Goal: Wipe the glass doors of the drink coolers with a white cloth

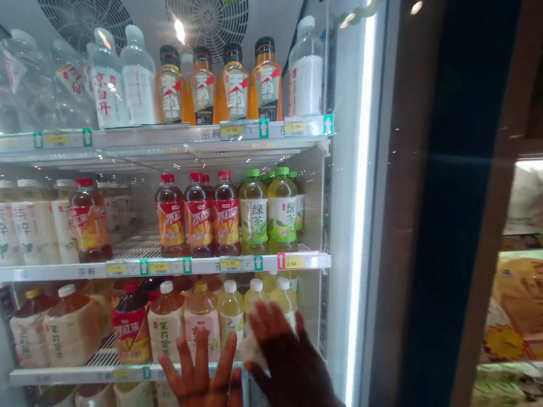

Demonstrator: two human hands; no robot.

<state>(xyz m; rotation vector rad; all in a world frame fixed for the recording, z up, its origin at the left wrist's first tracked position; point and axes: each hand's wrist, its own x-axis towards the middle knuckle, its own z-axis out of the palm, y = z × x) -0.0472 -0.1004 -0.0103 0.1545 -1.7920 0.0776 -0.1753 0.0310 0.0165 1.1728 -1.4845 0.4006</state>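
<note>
Both my hands reach into an open drinks fridge at the third shelf (75, 375). My left hand (206, 397) is open, its fingers spread and pointing up in front of the shelf's front rail, below a pink-labelled bottle (202, 329). My right hand (293, 367) is beside it, back to the camera. Its fingers are curled on a small white wad (251, 349), cloth or paper, held against the pale yellow bottles (231, 312). Whether my left hand touches the rail I cannot tell.
The top shelf (146, 139) carries clear and orange bottles. On the second shelf (161, 267) stand red-capped tea bottles (198, 215) and green-capped ones (282, 209). A lit strip (361, 219) runs down the fridge's right frame. The open glass door (465, 142) stands at the right, packaged goods (542, 303) behind it.
</note>
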